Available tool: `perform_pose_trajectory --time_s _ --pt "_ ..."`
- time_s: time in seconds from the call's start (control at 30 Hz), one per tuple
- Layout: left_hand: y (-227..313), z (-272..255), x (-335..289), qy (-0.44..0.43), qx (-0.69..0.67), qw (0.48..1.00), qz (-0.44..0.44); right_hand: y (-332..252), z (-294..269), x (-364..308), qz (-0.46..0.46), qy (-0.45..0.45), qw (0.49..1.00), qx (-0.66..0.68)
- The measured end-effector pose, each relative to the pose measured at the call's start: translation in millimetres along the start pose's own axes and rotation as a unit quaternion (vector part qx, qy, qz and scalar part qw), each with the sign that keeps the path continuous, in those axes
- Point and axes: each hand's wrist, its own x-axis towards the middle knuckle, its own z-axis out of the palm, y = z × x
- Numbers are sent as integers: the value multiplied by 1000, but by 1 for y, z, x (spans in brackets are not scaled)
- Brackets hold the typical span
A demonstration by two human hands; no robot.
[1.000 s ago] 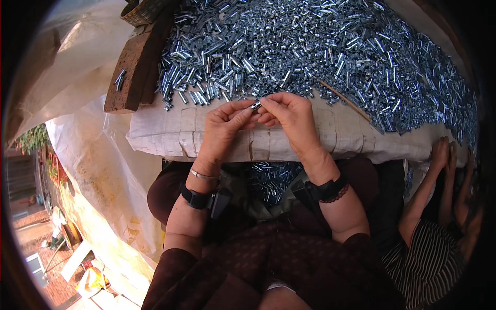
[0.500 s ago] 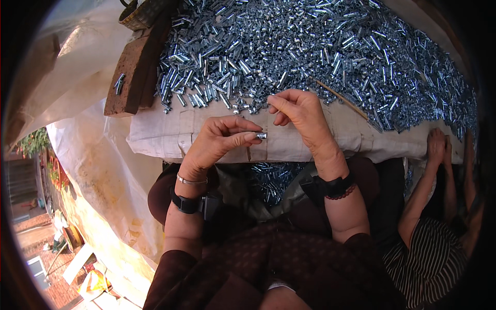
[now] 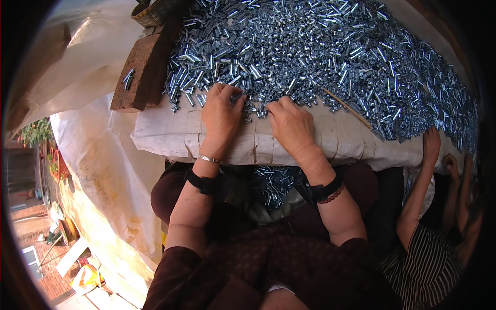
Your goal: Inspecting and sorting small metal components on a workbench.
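Observation:
A broad heap of small shiny metal sleeves (image 3: pixel 289 46) covers the cloth-covered work surface in front of me. My left hand (image 3: pixel 222 113) reaches to the heap's near edge, back of the hand up. Its thumb and bent forefinger are apart, with loose sleeves showing in the gap between them. Just to the right, my right hand (image 3: pixel 293 124) rests over the pale cloth edge (image 3: pixel 196 137), fingertips pinched together at the border of the heap. What that pinch holds, if anything, is hidden by the fingers.
A thin wooden stick (image 3: pixel 347 108) lies along the heap's near side. At left stands a brick (image 3: pixel 135 67) with a few sleeves on it, below a woven basket (image 3: pixel 150 14). More metal pieces (image 3: pixel 273 186) lie below the edge. Another person's hand (image 3: pixel 431 144) touches the right side.
My left hand, which held a small metal sleeve up in a pinch, has moved forward to the heap, and that sleeve is no longer seen. My right hand has turned palm down and lowered.

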Motion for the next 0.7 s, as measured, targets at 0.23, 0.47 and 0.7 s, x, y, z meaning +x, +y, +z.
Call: perform_pose_trajectory --time_s 0.23,0.47,0.7 --pt "5 -17 -12 -89 -355 910 -196 -3 -6 2 64 -30 998 -1" --pt "20 -29 -19 -125 -521 798 -277 6 -17 0 70 -48 996 27" --pt "24 -36 -21 -197 -500 803 -256 -4 -35 11 211 -55 841 495"
